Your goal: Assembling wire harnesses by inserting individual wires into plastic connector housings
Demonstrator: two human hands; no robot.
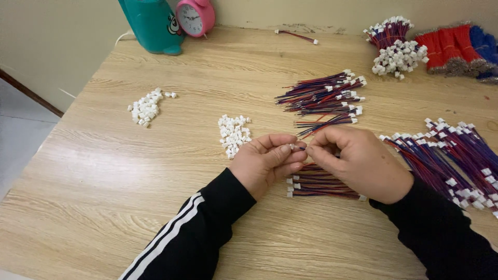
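Observation:
My left hand (267, 162) and my right hand (358, 162) meet fingertip to fingertip above the wooden table (155, 171). Between the left thumb and forefinger sits a small white plastic connector (293, 147). The right fingers pinch thin red and blue wire leads (305, 149) against that connector. Under both hands lies a small bundle of finished red-blue wires with white plugs (316, 185). A heap of loose white connectors (234, 134) lies just left of my left hand.
A second heap of white connectors (146, 107) lies farther left. Wire bundles lie at centre back (324, 96), at right (451, 155) and at back right (397, 46), beside red and blue wire bunches (456, 46). A teal container (153, 23) and pink clock (195, 16) stand at the back.

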